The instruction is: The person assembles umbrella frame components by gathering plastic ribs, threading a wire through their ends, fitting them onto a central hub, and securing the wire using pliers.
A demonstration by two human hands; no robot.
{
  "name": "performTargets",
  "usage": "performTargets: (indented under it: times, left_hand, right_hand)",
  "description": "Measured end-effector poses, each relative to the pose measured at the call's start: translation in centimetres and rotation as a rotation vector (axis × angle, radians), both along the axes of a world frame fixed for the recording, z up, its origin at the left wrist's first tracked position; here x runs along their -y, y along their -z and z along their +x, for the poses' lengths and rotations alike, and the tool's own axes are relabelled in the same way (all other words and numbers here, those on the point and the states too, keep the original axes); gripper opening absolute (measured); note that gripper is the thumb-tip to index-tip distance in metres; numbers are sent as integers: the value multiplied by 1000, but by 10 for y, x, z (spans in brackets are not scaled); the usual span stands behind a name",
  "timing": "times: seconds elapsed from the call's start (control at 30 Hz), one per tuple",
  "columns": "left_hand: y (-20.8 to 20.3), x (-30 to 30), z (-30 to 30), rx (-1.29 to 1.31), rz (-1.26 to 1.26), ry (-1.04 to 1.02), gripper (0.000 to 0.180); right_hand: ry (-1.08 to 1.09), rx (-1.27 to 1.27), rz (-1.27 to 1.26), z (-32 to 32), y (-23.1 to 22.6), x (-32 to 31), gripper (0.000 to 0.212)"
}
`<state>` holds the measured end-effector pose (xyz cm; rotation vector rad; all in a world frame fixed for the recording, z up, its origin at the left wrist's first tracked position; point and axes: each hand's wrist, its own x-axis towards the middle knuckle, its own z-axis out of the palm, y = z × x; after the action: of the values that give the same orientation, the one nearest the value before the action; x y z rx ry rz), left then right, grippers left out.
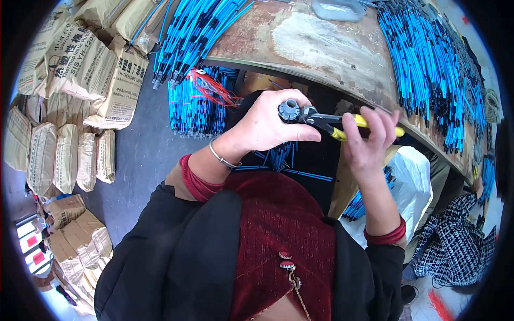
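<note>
My left hand [267, 120] is closed around a dark grey notched round hub [289, 110], which faces up between thumb and fingers. Below that hand, blue and black rods [281, 159] spread out in a star over my lap; they look like umbrella ribs, though their join to the hub is hidden. With my right hand [370, 142] I grip yellow-handled pliers [326, 119]. Their jaws meet the hub's right side, beside my left fingertips. Whether a wire lies between the jaws is too small to tell.
Ahead stands a worn wooden table [332, 48] with piles of blue rods [423, 69] and a clear plastic tray [338, 9]. Red strands [211, 88] hang by another bundle. Brown paper sacks [80, 64] are stacked at left. At right are a white sack [409, 179] and a person's checked garment [455, 241].
</note>
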<state>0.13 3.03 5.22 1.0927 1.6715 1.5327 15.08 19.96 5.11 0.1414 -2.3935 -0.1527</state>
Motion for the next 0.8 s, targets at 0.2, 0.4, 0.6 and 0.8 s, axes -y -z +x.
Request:
performTargets:
  times: [0.2, 0.4, 0.6, 0.8]
  left_hand:
    - [4, -3, -4, -42, 65, -1, 39]
    - [4, 1, -8, 88, 90, 276, 39]
    - [13, 3, -16, 76, 68, 352, 40]
    - [12, -4, -15, -74, 87, 175, 38]
  right_hand:
    - [35, 216, -254, 13, -11, 7, 44]
    - [-87, 1334, -1068, 21, -60, -28, 43]
    - [-339, 1338, -1568, 16, -23, -14, 55]
    - [-220, 714, -541, 25, -33, -12, 66]
